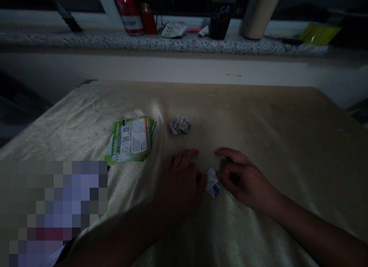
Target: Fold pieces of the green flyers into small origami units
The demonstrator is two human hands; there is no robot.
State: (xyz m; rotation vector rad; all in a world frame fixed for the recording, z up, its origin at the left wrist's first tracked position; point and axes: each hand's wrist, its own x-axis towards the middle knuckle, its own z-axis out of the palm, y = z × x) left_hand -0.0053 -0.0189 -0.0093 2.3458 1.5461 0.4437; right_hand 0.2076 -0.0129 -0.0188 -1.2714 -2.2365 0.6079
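A small folded piece of printed paper (212,184) lies between my hands near the front of the table. My left hand (182,179) rests palm down beside it, with the thumb against its left edge. My right hand (247,179) pinches its right corner between thumb and forefinger, the other fingers curled or stretched forward. Farther back sits a folded printed paper shape (180,124) with pointed flaps. To the left lies a stack of green printed packets (130,140). Dim light leaves the left fingers partly in shadow.
A glossy cloth covers the table (244,117). On the speckled windowsill (94,39) behind stand a red can (129,14), a lighter (148,20), a dark cup (220,20) and a beige cylinder (262,14). A crumpled wrapper (174,30) and a yellow packet (319,34) lie there too.
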